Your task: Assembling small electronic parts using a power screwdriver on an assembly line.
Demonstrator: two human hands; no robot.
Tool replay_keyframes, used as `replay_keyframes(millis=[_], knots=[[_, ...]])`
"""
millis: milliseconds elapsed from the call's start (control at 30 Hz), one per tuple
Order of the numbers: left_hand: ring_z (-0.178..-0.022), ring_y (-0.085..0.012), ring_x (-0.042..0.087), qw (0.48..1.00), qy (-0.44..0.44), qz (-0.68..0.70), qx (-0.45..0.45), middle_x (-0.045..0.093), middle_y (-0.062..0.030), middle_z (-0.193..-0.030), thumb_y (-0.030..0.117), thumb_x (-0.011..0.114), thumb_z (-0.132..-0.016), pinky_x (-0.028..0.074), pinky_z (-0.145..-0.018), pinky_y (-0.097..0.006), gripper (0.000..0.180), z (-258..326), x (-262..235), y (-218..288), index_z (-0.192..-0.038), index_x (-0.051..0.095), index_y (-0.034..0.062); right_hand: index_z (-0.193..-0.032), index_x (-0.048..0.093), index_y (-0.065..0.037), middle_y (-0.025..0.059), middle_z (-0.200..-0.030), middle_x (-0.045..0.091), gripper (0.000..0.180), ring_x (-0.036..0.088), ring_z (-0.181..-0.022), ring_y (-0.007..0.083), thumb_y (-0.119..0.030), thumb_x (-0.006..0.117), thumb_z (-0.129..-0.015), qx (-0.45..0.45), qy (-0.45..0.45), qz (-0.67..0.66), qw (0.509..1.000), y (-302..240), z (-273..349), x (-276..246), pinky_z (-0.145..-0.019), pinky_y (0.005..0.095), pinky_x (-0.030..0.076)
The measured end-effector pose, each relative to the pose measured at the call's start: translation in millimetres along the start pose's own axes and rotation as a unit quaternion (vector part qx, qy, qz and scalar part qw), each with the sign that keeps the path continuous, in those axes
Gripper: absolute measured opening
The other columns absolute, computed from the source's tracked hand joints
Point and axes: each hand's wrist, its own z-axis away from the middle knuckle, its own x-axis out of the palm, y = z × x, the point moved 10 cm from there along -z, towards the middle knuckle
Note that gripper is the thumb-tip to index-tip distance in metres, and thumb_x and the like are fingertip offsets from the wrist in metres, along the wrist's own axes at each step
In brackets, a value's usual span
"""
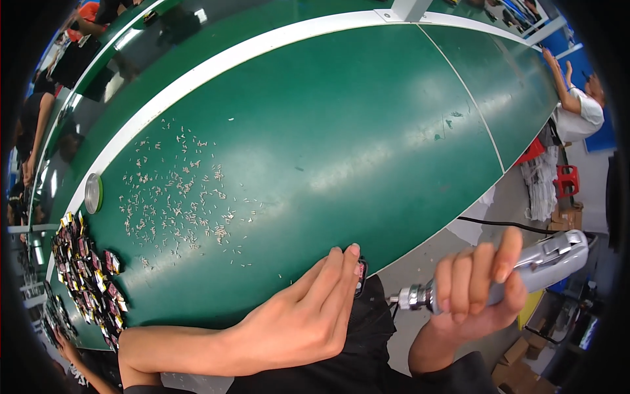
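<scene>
Left hand (305, 322): reaching in along the lower edge to 6 o'clock, palm down, with fingers straight and side by side, tips toward 1 o'clock; thumb hidden, so cannot tell whether clamped on anything.
Small dark device (360, 278): at 5 o'clock from the middle of the view, beside the left fingers at the near table edge, partly covered by them, with a reddish patch on the visible face.
Right hand (482, 289): at 4 o'clock, wrapped firmly around a power screwdriver, with fingers curled over the body.
Power screwdriver (554, 261): grey, lying aslant in the right grip, with the bit pointing toward 9 o'clock, near the device but apart from it.
Black cable (505, 226): running behind the right hand, at 3 o'clock.
Green table (367, 157): stretching from 8 o'clock round through 12 to 2.
Tiny pale pieces (177, 207): scattered loosely over the tabletop at 9 o'clock.
Round dish (94, 194): at 9 o'clock, beyond the scatter, near the white rim.
Dark packets (85, 272): heaped at 8 o'clock, with yellow, white and pink bits showing.
Red stool (566, 180): on the floor at 3 o'clock.
Co-worker in white (579, 121): beside the table's far end, between 2 and 3 o'clock.
</scene>
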Motion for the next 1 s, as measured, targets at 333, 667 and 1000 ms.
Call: replay_keyframes(millis=[333, 667, 1000], knots=[[-0.095, -0.0325, 0.064, 0.999, 0.005, -0.04, 0.005, 0.065, -0.0276, -0.106, 0.006, 0.062, -0.066, 0.056, -0.082, -0.033, 0.032, -1, 6, 2, -0.091, 0.068, -0.013, -0.088, 0.038, -0.009, 0.001, -0.054, 0.042, 0.015, 0.042, -0.039, 0.0114, -0.019, 0.046, -0.095, -0.018, -0.005, 0.056, 0.998, 10, -23, -6, -0.046, 0.0285, 0.041], [-0.093, -0.0314, 0.065, 1.0, 0.014, -0.026, -0.002, 0.066, -0.0264, -0.103, 0.006, 0.062, -0.066, 0.056, -0.081, -0.033, 0.029, -1, 5, -1, -0.088, 0.069, -0.0112, -0.086, 0.038, -0.009, 0.001, -0.052, 0.043, 0.017, 0.041, -0.037, 0.0109, -0.02, 0.048, -0.093, -0.013, -0.047, 0.112, 0.993, 18, -24, 5, -0.042, 0.0267, 0.041], [-0.091, -0.0306, 0.065, 0.999, 0.019, -0.042, 0.01, 0.066, -0.0258, -0.102, 0.005, 0.063, -0.068, 0.056, -0.08, -0.032, 0.026, 1, 7, 0, -0.087, 0.069, -0.0113, -0.086, 0.039, -0.009, 0.0005, -0.051, 0.044, 0.015, 0.044, -0.036, 0.0097, -0.019, 0.049, -0.093, -0.008, -0.075, 0.109, 0.991, 13, -23, 13, -0.042, 0.0249, 0.042]])
